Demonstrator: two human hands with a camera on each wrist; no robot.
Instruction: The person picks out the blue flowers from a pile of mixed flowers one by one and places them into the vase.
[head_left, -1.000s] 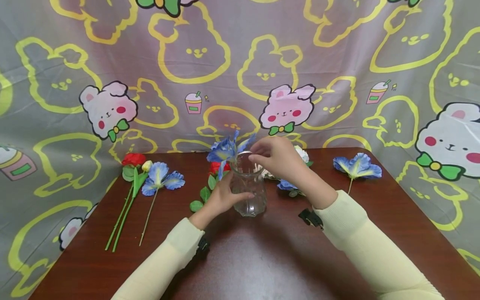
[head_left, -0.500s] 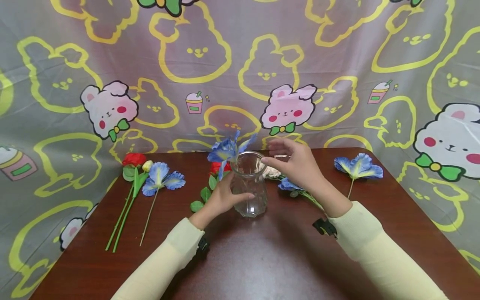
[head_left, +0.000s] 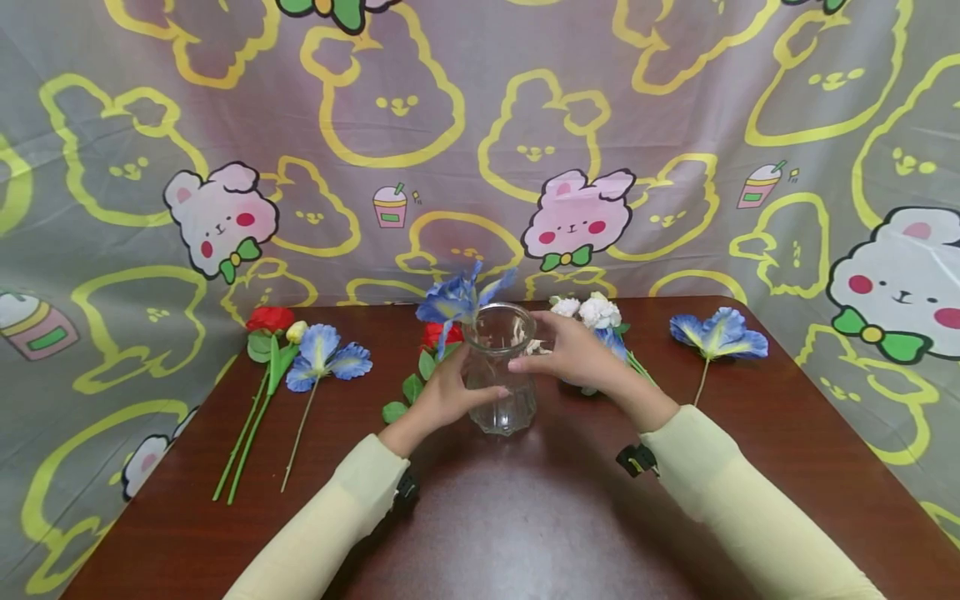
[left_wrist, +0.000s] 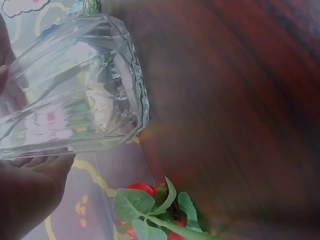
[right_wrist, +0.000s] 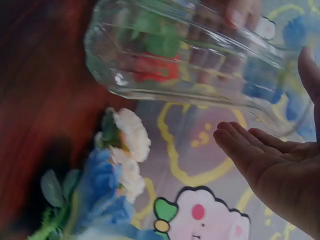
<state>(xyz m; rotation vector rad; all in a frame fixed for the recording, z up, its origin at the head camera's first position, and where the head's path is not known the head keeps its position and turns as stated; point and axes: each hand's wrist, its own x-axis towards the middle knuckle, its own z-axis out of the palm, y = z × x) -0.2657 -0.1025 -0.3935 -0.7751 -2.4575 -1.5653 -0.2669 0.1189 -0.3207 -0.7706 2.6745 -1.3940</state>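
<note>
Glass vase point(head_left: 499, 369) upright at table point(head_left: 525, 517) centre, between both hands. Right hand point(head_left: 570, 354) lowered since half second ago, from above rim to vase's right side; fingers straight and together, near glass, contact cannot be told. Left hand point(head_left: 444, 393) curled round vase's left side. Flowers counted: three left, two behind vase, one bunch by right hand, one far right.

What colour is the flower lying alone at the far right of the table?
Blue, with a yellow centre; the head view shows it best.
</note>
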